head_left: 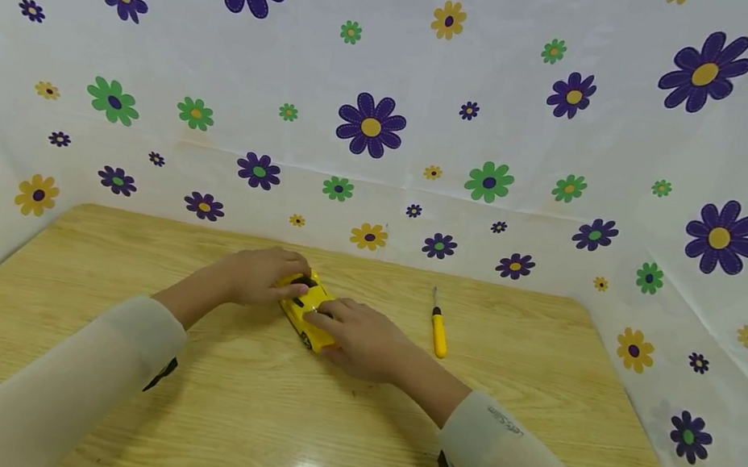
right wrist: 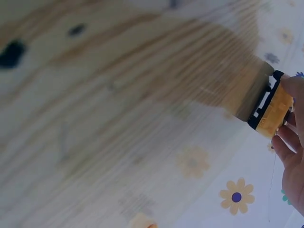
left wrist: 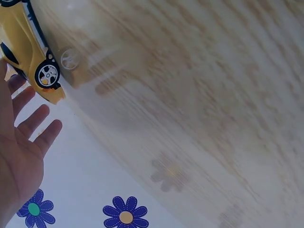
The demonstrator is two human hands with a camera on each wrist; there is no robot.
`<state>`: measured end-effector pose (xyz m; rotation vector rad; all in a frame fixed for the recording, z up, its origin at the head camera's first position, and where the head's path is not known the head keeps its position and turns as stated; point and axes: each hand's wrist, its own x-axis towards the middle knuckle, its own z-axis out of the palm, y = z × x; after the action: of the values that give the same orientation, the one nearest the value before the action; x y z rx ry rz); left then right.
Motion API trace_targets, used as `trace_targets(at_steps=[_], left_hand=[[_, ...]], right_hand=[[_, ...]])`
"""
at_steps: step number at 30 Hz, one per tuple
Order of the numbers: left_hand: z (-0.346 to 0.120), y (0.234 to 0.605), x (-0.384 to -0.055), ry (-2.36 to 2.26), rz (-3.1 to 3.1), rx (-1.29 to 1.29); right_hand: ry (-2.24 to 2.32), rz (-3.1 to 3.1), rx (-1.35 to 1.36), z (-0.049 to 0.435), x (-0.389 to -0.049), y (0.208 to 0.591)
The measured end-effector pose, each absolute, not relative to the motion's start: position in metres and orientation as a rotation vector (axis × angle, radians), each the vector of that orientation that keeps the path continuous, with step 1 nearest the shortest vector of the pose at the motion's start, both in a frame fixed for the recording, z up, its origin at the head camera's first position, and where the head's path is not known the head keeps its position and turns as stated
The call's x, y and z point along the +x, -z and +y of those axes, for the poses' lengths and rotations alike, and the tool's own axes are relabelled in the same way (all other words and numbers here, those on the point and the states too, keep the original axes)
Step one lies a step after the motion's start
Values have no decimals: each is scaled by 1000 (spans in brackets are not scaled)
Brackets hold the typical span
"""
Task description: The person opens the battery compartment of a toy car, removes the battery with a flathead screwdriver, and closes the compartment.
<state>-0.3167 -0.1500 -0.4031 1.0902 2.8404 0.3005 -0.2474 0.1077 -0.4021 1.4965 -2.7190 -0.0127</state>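
A yellow toy car (head_left: 308, 301) with dark windows stands on the wooden table, turned diagonally between both hands. The left hand (head_left: 264, 276) grips its far end, thumb across the dark window. In the left wrist view, that hand's lower fingers (left wrist: 43, 114) spread away from the car's side and spoked wheel. My right hand (head_left: 368, 340) holds the near end, its fingers over the top. The right wrist view shows that yellow end (right wrist: 274, 116) with its black underside edge, held between thumb and fingers. To the right of the hands lies a screwdriver (head_left: 439, 335) with a yellow handle.
The glossy wooden table (head_left: 228, 414) reflects light near its front. A white sheet (head_left: 342, 65) printed with purple, green and yellow flowers hangs behind the table and along both sides. Light sleeves cover both forearms.
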Motion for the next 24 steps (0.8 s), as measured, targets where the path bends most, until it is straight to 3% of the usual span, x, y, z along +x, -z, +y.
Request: trace_targets(at_steps=[24], left_hand=[[-134, 399, -296, -35, 2869, 1149]], right_hand=[[-76, -2687, 1489, 134, -250, 399]])
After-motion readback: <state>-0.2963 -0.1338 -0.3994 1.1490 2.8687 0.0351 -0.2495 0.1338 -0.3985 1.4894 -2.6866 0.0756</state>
